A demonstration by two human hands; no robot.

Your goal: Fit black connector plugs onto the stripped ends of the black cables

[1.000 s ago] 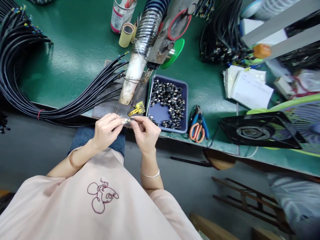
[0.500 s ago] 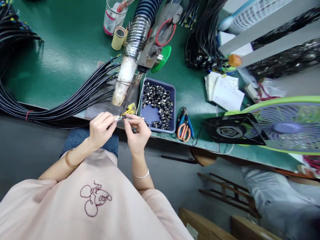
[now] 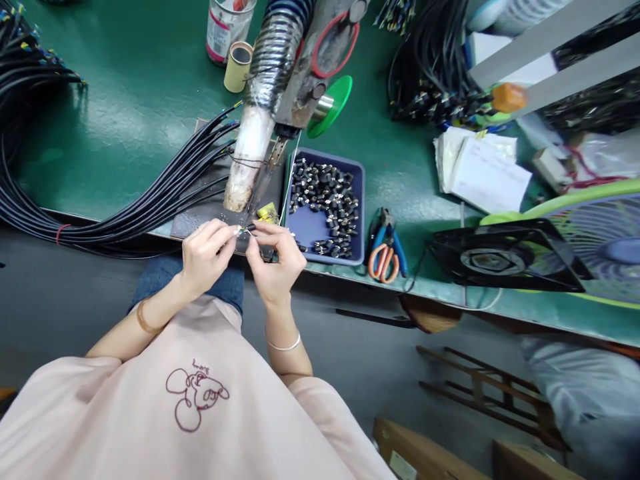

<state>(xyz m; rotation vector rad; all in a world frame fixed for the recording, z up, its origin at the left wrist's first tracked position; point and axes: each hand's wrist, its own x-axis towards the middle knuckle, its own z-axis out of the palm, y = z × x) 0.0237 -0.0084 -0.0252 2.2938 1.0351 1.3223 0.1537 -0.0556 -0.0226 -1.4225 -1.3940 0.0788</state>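
Note:
My left hand [image 3: 206, 255] and my right hand [image 3: 274, 261] meet at the front edge of the green bench [image 3: 140, 100], fingertips pinched together around a small part and thin wire ends that are too small to name. Just above them lie a yellow clip [image 3: 268, 213] and the tip of a soldering fixture [image 3: 250, 160] wrapped in pale tape, with a ribbed hose above it. A blue tray [image 3: 314, 228] of several small black components sits right of my right hand. A bundle of black cables [image 3: 125, 213] runs in from the left to the dark work plate.
Orange-handled scissors and blue pliers [image 3: 384, 250] lie right of the tray. A black square fan [image 3: 493, 260] and a green fan [image 3: 600, 240] stand at right. Papers [image 3: 483, 173], a jar [image 3: 226, 30], a tape roll [image 3: 238, 65] and more cable bundles [image 3: 430, 73] sit farther back. Another person's knee [image 3: 575, 393] shows at lower right.
Both hands stay pinched together at the bench edge; my right hand has turned slightly and shifted a little closer to the left hand. The camera view has swung slightly.

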